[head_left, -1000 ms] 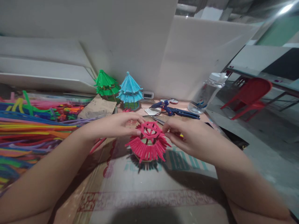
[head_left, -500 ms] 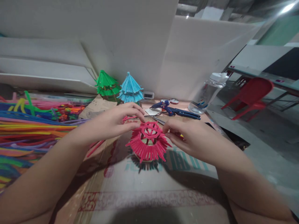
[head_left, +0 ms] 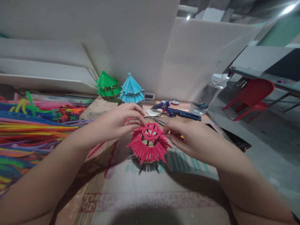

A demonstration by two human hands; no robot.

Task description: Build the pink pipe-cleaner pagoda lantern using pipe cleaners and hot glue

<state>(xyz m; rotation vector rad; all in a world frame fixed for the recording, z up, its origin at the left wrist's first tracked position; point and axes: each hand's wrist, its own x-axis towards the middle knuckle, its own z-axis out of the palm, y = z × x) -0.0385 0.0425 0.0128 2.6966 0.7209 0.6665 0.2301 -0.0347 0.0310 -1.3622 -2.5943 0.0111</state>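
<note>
Head view: pink model [head_left: 148, 144] on cardboard [head_left: 145, 184], top frame pinched by left hand [head_left: 114, 123] and right hand [head_left: 187, 137], fingers narrowed. One fringed tier and hexagonal frame done; upper tiers apparently lacking (compare green model [head_left: 107, 84], blue model [head_left: 130, 89] behind).

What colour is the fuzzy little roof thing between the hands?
The fuzzy roof is bright pink; the head view shows it best.
</note>
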